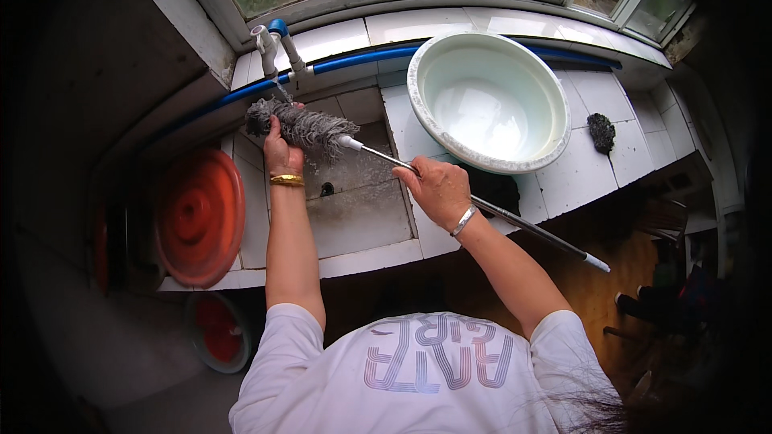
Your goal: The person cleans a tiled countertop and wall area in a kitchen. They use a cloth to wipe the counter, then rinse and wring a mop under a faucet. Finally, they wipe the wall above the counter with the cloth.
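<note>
Over a tiled sink (362, 217), a grey shaggy duster head (310, 129) is held under a plastic tap (265, 51) with water running onto it. My left hand (283, 150) grips the duster head from below, its thumb on the near side and some fingers hidden behind the strands. My right hand (440, 190) is closed around the metal pole (525, 223) of the duster, which slants down to the right and ends in a white cap past the counter edge. Water drops fall into the sink around a dark drain hole (327, 188).
A large pale plastic basin (488, 102) stands right of the sink. Beyond it lies a dark scouring pad (601, 133). An orange round lid (202, 217) leans at the left. A blue pipe (368, 59) runs along the wall below the windows. A bucket (244, 355) stands on the floor.
</note>
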Available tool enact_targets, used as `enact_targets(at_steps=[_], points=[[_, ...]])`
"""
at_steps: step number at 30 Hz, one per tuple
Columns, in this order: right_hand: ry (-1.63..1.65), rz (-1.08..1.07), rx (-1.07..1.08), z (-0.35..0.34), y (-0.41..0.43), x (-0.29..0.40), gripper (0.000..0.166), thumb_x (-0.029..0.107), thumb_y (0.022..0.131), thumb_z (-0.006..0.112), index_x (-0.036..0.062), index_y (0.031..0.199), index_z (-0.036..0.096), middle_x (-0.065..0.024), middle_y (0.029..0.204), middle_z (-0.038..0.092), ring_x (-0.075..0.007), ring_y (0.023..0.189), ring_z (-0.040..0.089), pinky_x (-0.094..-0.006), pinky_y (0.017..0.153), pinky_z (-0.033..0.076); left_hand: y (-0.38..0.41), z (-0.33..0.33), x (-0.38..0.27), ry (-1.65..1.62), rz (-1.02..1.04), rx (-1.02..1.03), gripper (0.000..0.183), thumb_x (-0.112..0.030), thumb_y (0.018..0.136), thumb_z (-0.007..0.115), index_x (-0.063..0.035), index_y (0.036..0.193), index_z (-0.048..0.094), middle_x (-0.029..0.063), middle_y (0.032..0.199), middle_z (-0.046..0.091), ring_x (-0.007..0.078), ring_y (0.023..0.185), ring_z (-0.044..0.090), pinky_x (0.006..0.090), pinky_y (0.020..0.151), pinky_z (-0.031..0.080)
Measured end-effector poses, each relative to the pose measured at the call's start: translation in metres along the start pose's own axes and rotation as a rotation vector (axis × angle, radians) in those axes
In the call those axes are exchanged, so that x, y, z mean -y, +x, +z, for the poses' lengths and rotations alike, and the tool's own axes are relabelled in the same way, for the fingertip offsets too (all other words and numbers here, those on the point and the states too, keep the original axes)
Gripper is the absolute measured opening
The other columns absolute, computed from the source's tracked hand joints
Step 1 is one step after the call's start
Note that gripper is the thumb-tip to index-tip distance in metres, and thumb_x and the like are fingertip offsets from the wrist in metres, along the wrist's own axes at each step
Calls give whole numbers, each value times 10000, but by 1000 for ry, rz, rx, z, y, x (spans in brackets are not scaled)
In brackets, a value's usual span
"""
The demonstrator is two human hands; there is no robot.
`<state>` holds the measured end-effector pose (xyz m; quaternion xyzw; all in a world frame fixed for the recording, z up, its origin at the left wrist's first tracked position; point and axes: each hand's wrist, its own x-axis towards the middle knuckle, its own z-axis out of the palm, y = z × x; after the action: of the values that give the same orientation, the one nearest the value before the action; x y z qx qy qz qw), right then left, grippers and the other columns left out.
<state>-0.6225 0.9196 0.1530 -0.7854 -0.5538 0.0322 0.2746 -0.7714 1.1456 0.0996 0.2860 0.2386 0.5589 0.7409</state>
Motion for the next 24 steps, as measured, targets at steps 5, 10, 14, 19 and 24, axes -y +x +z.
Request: enact_targets(at_steps=[5,10,14,19,24], points=[[-23,-61,13,-8,15,18,334,356,774,499,59,622,493,-94,485,497,-265,447,504,-342,418,396,34,-8,-7,638,295,-446,529,-447,791,453,67,741,566,137,652,571,281,640,558,384,583,432],[-56,-67,20,-18,24,22,325,342,770,510,59,613,493,-100,473,496,-264,442,510,-342,413,400,35,6,-28,1309,164,-530,639,-507,801,372,93,966,514,135,894,572,246,792,555,355,704,417],[-90,-76,-28,-25,34,22,322,336,769,513,58,606,496,-107,467,498,-265,447,522,-337,420,412,28,-6,-12,378,30,-118,471,-417,815,427,7,1020,446,65,1000,514,185,862,524,355,732,412],[-78,-63,-16,-22,34,19,332,343,772,507,55,607,495,-106,466,498,-268,445,519,-339,419,411,28,-4,-6,177,58,-40,404,-400,791,485,-7,882,498,65,823,548,181,697,552,331,623,462],[-67,-72,0,-19,28,20,334,346,779,495,51,622,492,-104,474,498,-268,441,512,-334,410,404,41,2,-4,245,32,-349,536,-477,751,498,24,941,497,89,833,563,221,687,570,351,600,486]])
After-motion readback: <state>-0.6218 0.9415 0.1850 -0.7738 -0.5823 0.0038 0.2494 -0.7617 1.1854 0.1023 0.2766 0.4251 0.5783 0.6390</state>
